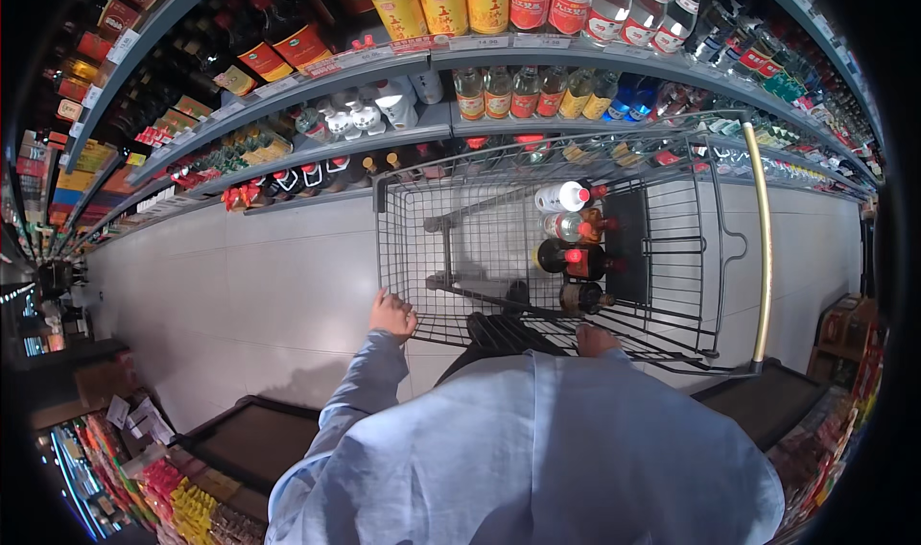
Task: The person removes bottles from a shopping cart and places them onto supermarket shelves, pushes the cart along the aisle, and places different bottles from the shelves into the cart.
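A wire shopping cart stands side-on in front of me, its yellow push bar at the right. My left hand is closed over the cart's near corner at the left end. Farther right, my right hand rests on the near side rim with its fingers curled, partly hidden by my shirt. Several bottles lie in the basket by the dark panel: a white bottle with a red cap, a clear bottle, a dark bottle and a brown bottle.
Beyond the cart run curved-looking shelves packed with bottles, including yellow-labelled bottles and small white bottles. Pale tiled floor stretches left along the aisle. Behind me are dark display platforms and colourful packages.
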Tool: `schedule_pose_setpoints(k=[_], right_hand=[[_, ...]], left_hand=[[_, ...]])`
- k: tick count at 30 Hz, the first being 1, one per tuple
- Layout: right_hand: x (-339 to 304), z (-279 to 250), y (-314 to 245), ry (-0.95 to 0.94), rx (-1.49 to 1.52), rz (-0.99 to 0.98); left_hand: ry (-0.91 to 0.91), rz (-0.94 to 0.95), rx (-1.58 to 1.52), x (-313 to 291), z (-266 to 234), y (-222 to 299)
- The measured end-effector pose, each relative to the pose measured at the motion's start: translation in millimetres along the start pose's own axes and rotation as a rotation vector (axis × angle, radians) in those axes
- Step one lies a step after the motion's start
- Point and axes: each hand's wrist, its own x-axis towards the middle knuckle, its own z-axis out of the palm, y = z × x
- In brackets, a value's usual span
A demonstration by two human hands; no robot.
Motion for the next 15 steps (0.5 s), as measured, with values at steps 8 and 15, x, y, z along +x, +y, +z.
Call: schedule_pose_setpoints(k=[8, 15], right_hand=[[12.1, 36.8, -7.3, 0.202, -0.073, -0.188], [2.2, 34.4, -49.5, 0.138, -0.086, -0.096]], left_hand=[[0.023, 0.001, -0.032, -8.2, 2.1, -29.2], [0.072, 0.015, -0.1, -17.3, -5.3, -59.5]])
